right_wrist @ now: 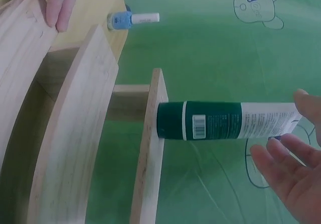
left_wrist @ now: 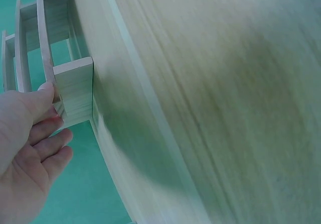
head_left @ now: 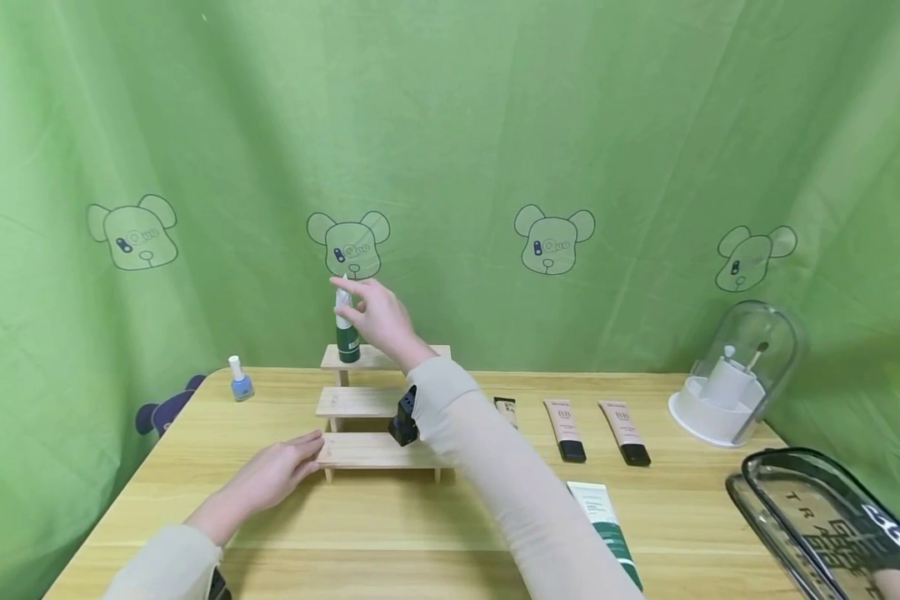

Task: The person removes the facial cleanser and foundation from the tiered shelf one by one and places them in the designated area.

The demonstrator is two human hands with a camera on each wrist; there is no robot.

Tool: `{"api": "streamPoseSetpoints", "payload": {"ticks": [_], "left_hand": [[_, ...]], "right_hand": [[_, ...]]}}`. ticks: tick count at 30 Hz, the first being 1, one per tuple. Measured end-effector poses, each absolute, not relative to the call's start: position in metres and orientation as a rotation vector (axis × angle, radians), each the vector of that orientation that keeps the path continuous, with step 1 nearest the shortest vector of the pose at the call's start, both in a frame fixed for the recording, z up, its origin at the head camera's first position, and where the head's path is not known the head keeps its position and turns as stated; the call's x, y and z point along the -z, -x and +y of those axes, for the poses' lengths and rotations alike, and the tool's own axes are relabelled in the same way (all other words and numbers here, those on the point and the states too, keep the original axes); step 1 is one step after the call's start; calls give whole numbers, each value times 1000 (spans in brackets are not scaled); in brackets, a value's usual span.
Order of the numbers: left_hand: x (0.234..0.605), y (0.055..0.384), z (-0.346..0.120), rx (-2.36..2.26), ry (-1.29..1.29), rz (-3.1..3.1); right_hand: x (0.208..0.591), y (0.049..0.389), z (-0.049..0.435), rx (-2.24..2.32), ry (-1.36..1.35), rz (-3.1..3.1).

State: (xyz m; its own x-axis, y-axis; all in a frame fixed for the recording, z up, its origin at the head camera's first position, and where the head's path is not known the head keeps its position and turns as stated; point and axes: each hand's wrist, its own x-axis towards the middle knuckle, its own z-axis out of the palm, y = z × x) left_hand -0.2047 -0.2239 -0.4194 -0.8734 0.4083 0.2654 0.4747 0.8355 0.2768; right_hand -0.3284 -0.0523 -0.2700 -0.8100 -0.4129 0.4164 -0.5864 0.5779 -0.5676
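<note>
A three-step wooden display stand point(head_left: 356, 402) stands on the table. My left hand point(head_left: 277, 471) holds the left end of its lowest step, thumb over the edge and fingertips around it in the left wrist view. On the top step, near its left end, a green and white squeeze tube point(right_wrist: 210, 120) stands upright on its green cap. My right hand point(head_left: 378, 317) is around the tube's white upper end. Its fingers point(right_wrist: 276, 166) are loosely spread, with the thumb side close by the tube's crimped tip.
A blue nail polish bottle point(head_left: 242, 380) stands at the back left. Right of the stand lie a small beige tube point(head_left: 506, 408), two pink BB cream tubes point(head_left: 564, 425) and another green-white tube point(head_left: 606, 529). A clear-domed brush holder point(head_left: 720, 400) and a transparent black-edged bag point(head_left: 832, 517) are farther right.
</note>
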Motion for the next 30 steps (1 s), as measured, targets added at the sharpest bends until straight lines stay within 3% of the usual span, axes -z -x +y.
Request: {"api": "streamPoseSetpoints", "payload": {"ticks": [30], "left_hand": [[418,203,-223,509,684,-2825]], "right_hand": [[280,332,-42,-1717,-741,-2379]]}}
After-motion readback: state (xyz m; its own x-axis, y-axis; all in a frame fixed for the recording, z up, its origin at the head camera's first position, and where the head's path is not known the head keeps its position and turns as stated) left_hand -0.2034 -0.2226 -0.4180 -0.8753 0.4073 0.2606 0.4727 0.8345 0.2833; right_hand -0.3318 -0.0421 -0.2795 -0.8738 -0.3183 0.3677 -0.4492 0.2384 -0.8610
